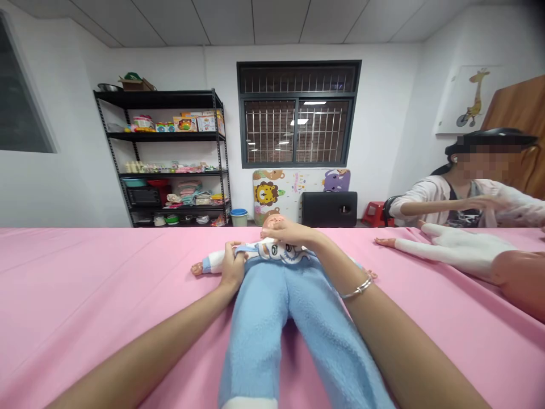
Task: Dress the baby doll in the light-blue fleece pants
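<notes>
A baby doll [276, 220] lies on its back in front of me, head away and legs towards me. It wears fluffy light blue trousers [264, 318] and a white top [266, 250] with a cartoon face on the chest. My left hand [233, 266] pinches a blue strip of the clothing at the left side of the waist. Over the chest, my right hand [293, 233] reaches across with its fingers together at the neckline, just below the doll's head. What those fingertips hold is hidden.
A pink cloth [106, 284] covers the table. To the right lies another doll [460, 250] in a white top, with a seated person [464, 193] behind it. Shelves [162, 136] of supplies, a lidded bucket [239, 217] and a red stool [374, 213] stand beyond the table.
</notes>
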